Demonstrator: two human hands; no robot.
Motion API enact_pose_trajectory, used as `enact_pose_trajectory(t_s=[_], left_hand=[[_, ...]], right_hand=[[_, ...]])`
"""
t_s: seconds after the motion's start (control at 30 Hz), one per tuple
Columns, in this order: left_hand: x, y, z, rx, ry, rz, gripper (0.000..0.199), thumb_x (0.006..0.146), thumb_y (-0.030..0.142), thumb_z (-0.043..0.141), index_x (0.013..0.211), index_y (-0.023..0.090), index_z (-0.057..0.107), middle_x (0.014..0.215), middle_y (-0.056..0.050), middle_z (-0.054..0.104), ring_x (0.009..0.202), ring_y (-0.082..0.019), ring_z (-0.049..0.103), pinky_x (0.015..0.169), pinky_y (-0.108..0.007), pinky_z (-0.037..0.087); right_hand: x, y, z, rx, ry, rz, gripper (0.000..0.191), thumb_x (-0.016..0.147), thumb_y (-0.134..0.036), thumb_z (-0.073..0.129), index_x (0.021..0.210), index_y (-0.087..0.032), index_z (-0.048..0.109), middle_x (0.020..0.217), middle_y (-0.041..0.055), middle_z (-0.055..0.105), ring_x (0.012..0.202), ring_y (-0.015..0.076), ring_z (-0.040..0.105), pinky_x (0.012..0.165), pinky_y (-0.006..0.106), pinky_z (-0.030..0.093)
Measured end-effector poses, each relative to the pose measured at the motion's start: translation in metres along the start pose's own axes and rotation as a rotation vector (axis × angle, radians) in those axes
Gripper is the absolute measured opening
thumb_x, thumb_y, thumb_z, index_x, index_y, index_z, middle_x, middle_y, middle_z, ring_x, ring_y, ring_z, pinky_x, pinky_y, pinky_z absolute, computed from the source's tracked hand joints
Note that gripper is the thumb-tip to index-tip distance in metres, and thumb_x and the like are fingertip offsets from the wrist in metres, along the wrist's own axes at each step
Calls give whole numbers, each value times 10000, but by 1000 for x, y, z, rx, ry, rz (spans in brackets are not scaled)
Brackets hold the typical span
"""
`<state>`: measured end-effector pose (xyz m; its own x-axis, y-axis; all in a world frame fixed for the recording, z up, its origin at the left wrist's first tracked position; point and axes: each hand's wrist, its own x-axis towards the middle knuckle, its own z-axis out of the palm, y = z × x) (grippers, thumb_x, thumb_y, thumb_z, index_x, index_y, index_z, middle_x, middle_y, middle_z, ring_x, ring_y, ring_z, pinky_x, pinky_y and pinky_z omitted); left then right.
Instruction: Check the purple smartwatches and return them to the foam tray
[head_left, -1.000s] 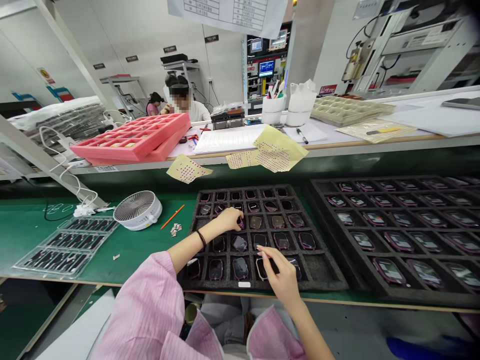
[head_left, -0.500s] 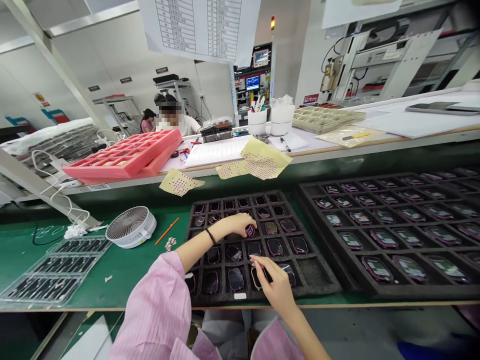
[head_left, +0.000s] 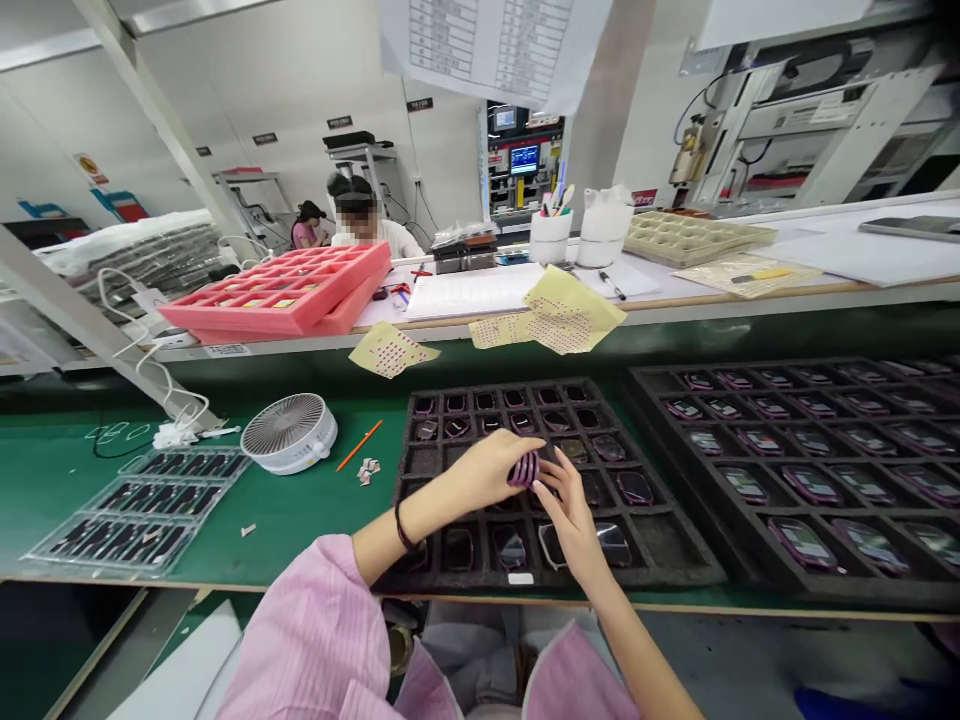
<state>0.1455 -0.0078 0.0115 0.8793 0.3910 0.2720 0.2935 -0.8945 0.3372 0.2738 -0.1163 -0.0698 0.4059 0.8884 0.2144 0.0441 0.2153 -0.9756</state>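
Note:
Above the middle of the black foam tray point(head_left: 679, 570), my left hand point(head_left: 499, 468) is closed on a purple watch case point(head_left: 524, 469) with ridged dark and purple bands on the side facing me. The fingers of my right hand point(head_left: 574, 512) are curled round the right side of the same case, thumb and fingertips against it. Dark-glass watch faces in purple frames, such as one at the tray's front point(head_left: 511, 546), lie in the compartments below and around both hands. My hands hide part of the middle rows.
To the right stands a second foam tray point(head_left: 739, 572) of purple-framed watches. On the green mat lie a white fan point(head_left: 291, 432), an orange stick point(head_left: 359, 446), small pale pieces point(head_left: 368, 470) and clear plastic trays point(head_left: 112, 540). A shelf edge with yellow sheets point(head_left: 574, 312) runs behind.
My left hand has lifted the watch case from a compartment and brought it toward my right hand. My right hand has risen from the front row to meet it. The view has shifted left.

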Motion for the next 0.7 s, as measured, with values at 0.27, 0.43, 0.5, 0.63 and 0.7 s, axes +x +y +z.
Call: enact_pose_trajectory(t_s=[0.27,0.43,0.5,0.63,0.7], left_hand=[[-84,31,-17,286,-47,-198,580,844,16,400,1406,135,318,1155,-128,592,1058,-247,538,893,-368,493],[-121,12,-28,43,13,-245,562,834,89,535,1372,189,407,1193,-133,613,1123,-262,557,934,-390,479],[-138,-6,-38,-177,83,-249,565,813,243,662,1339,227,458,1240,-114,608,1146,-251,562,937,-360,485],[-172,-61,-44,-156,317,-708,186,904,278,543,1040,195,640,1090,-85,651,1024,-208,612,825,-290,509],[-185,-88,-36,-39,342,-951,133,896,187,526,935,176,653,1001,-79,649,967,-203,624,867,-314,496]], right_hand=[[-19,-1,87,11,-260,-7,574,865,-442,583,1384,-250,430,1349,91,551,1222,248,537,1006,388,462],[-25,9,122,165,-216,151,476,789,-472,659,1208,-262,573,1269,66,600,1211,258,531,996,417,459],[-25,6,124,320,-230,339,423,805,-462,642,1174,-263,588,1125,57,661,1014,247,629,811,392,540],[-19,-4,117,602,-224,564,367,842,-434,579,1140,-222,609,816,47,692,635,197,617,547,338,499],[-17,-7,113,642,-192,600,347,830,-426,579,1100,-215,633,800,55,695,629,197,610,536,335,482]])
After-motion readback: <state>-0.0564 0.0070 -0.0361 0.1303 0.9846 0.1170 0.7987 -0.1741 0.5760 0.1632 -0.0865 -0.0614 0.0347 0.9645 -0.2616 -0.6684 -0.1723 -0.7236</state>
